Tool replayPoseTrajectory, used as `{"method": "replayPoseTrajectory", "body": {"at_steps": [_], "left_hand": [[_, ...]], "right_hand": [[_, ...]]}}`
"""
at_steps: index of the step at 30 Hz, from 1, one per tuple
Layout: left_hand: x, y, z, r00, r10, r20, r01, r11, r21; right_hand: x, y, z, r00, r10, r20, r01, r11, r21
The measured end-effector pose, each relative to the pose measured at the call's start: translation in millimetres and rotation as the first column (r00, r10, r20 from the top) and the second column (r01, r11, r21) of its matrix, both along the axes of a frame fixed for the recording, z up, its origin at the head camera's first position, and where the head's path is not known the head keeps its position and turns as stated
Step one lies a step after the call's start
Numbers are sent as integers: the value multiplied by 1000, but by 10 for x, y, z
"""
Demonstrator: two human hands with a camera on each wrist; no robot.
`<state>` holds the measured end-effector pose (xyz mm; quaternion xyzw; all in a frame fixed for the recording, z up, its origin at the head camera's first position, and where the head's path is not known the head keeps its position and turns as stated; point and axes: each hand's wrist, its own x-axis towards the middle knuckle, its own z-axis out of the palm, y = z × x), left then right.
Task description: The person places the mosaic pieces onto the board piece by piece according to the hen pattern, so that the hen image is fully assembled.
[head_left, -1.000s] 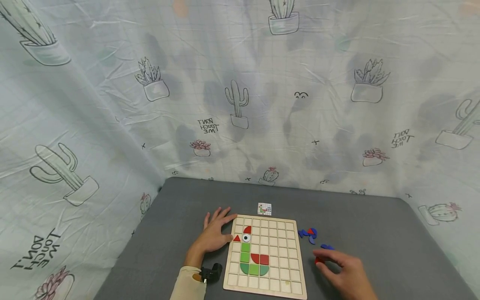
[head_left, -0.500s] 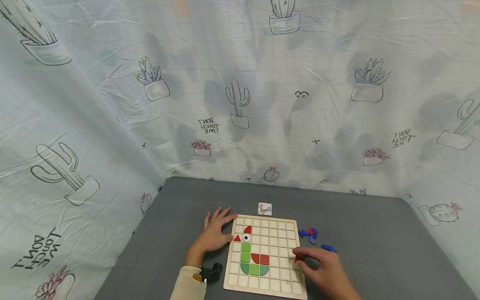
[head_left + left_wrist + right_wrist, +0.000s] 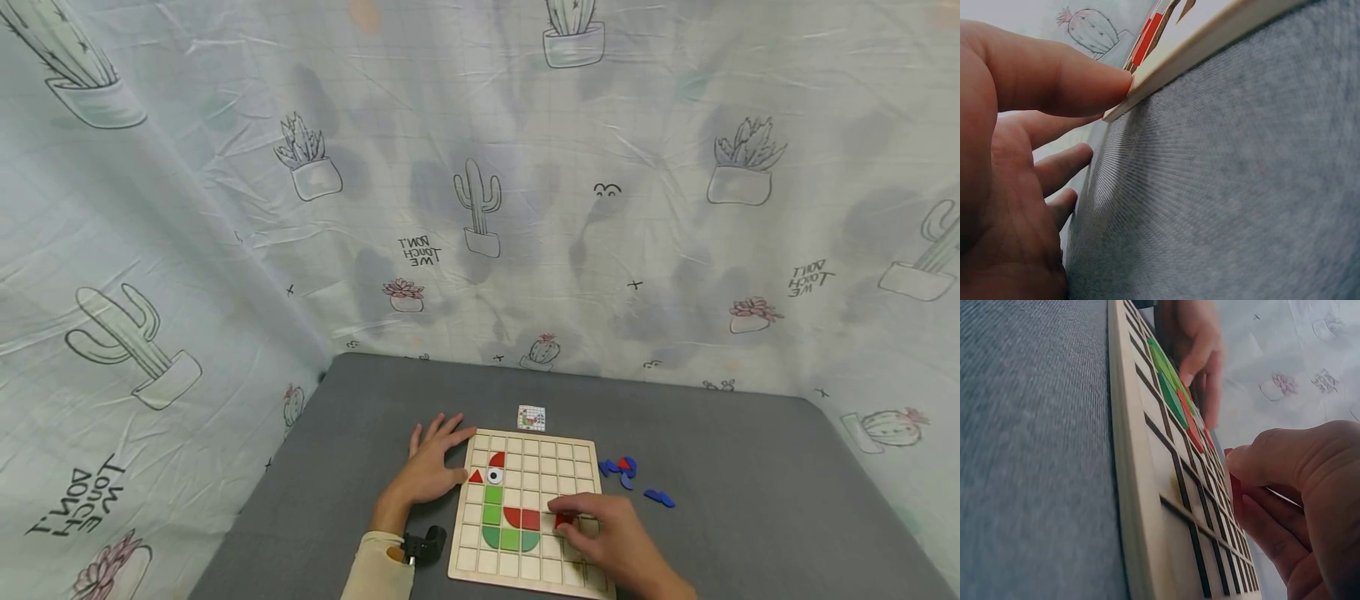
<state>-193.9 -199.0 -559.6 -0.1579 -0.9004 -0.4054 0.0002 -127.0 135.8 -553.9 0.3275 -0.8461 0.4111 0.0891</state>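
Observation:
A wooden grid board (image 3: pixel 529 569) lies on the grey table. Between thumb and forefinger, my right hand (image 3: pixel 611 533) pinches a red piece (image 3: pixel 563 520) over the board's right half; in the right wrist view this red piece (image 3: pixel 1235 490) stands close over the cells. Left of it sit a red square (image 3: pixel 531 520) and a red quarter-round (image 3: pixel 512 517). Green squares (image 3: pixel 492 495), darker green quarter-rounds (image 3: pixel 530 541), an eye tile (image 3: pixel 495 476) and a red triangle (image 3: pixel 476 477) fill other cells. My left hand (image 3: pixel 427 475), fingers spread, touches the board's left edge with thumb and forefinger.
Behind the board lies a small pattern card (image 3: pixel 532 417). To the right, several blue pieces (image 3: pixel 609 468) cluster with a red one (image 3: pixel 624 463) among them, and more blue pieces (image 3: pixel 660 498) lie nearer. A cactus-print curtain (image 3: pixel 555 208) encloses the table.
My right hand has moved left from the table beside the board to over its cells, carrying the red piece. Blue pieces it partly covered now show. The left hand stays in place.

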Motion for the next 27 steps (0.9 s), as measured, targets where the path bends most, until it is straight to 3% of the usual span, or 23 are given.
{"method": "replayPoseTrajectory", "body": {"at_steps": [12, 27], "left_hand": [[1, -2, 1, 1000, 0, 4, 0, 1000, 4], [-1, -1, -2, 1000, 1, 8, -1, 1000, 3]], "right_hand": [[-73, -178, -30, 997, 69, -37, -65, 994, 89], [-66, -158, -31, 999, 12, -44, -6, 992, 130]]}}
